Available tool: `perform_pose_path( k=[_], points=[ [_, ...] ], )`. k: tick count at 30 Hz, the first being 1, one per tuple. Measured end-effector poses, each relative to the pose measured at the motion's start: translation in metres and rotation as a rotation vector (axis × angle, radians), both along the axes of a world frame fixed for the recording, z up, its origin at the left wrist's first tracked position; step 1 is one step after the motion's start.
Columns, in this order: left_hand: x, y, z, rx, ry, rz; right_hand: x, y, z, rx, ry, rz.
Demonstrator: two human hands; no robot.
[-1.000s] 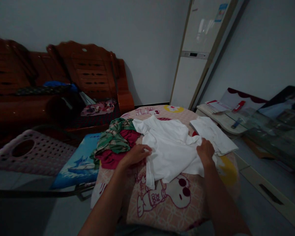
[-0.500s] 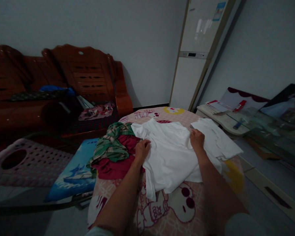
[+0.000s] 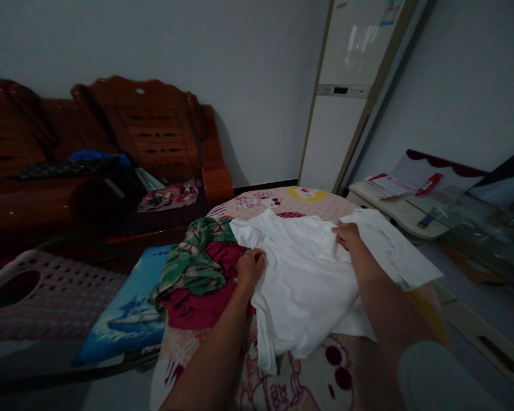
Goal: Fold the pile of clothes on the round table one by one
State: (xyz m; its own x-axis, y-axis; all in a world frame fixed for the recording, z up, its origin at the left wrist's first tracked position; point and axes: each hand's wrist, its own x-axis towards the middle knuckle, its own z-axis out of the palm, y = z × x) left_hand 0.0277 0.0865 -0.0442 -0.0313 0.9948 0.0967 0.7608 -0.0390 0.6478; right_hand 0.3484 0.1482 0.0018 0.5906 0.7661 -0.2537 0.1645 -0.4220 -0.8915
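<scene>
A white T-shirt (image 3: 304, 279) lies spread and wrinkled on a round table with a patterned pink cloth (image 3: 175, 354). My right hand (image 3: 346, 235) pinches the shirt's far right edge between thumb and fingers. At the shirt's left side my left hand (image 3: 251, 267) has its fingers curled closed against the fabric; its fingertips are partly hidden. Just left of that hand lies a heap of a green plaid garment (image 3: 192, 260) and a dark red garment (image 3: 197, 305). Folded white cloth (image 3: 389, 248) rests to the right, partly behind my right forearm.
A wooden sofa (image 3: 154, 137) with clothes on its seat stands at the back left. Near the table's left side are a woven pink chair (image 3: 55, 308) and a blue cushion (image 3: 132, 314). A tall white cabinet unit (image 3: 334, 137) and a low stand (image 3: 368, 200) are at the right.
My right hand has turned so its fingers point left in a pinch at the shirt's edge. The left hand stays at the shirt's left side. The camera view has shifted slightly.
</scene>
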Motion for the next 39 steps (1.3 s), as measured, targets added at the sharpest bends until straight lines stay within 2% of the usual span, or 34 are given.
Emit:
perform_pose_path(
  k=[3,6,10,12,15,19,25,28,32,36,39],
  points=[
    [0.001,0.0,0.002,-0.016,0.004,0.011,-0.005,0.01,0.008,0.055,0.074,-0.032],
    [0.001,0.001,0.002,-0.013,0.004,0.014,-0.008,0.02,0.01,0.183,0.115,-0.05],
    [0.0,0.001,-0.003,0.022,-0.028,0.014,-0.004,0.034,-0.003,0.358,-0.043,-0.022],
    [-0.001,0.001,-0.006,0.05,-0.068,0.023,0.001,0.038,-0.013,0.337,-0.222,0.009],
    [-0.001,0.001,-0.009,0.078,-0.153,0.038,0.005,0.038,-0.027,0.203,-0.464,0.072],
    [-0.001,0.002,-0.01,0.087,-0.188,0.041,-0.005,0.032,-0.034,0.056,-0.639,0.212],
    [0.0,0.001,-0.008,0.054,-0.178,0.044,-0.043,0.029,-0.025,0.153,-0.807,0.256],
    [0.001,0.001,-0.007,0.048,-0.175,0.048,-0.063,0.036,-0.02,0.174,-0.798,0.349],
    [0.001,0.001,-0.007,0.04,-0.18,0.05,-0.085,0.053,-0.016,0.121,-0.64,0.479],
    [0.001,0.001,-0.009,0.033,-0.197,0.054,-0.102,0.074,-0.016,0.056,-0.509,0.502],
    [-0.001,0.0,-0.008,0.091,-0.229,0.101,-0.108,0.087,-0.021,0.009,-0.444,0.495]
  ],
)
